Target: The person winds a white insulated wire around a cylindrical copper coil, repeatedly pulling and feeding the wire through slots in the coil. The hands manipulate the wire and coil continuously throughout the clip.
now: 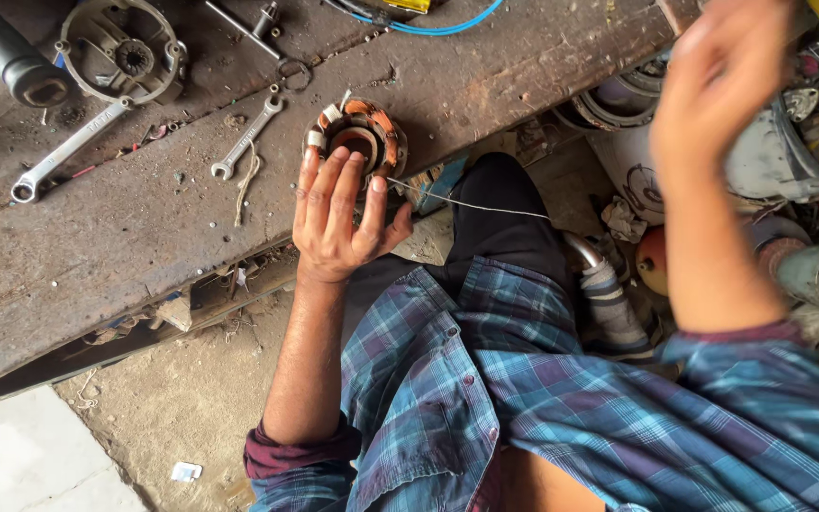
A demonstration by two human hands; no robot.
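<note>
Stator: one copper-wound stator (360,136) was seen lying at the front edge of the worktop (144,237), just beyond the left fingertips.
Left hand: the left hand (338,216) was held open, fingers spread, resting against the stator; a thin wire (471,202) was seen running from beside its thumb.
Right hand: the right hand (727,71) was raised and blurred; its grip could not be told.
Spanners: two were counted, one large (66,152) and one small (246,139).
Housing: one round motor housing (123,49) was noted farther back.
</note>
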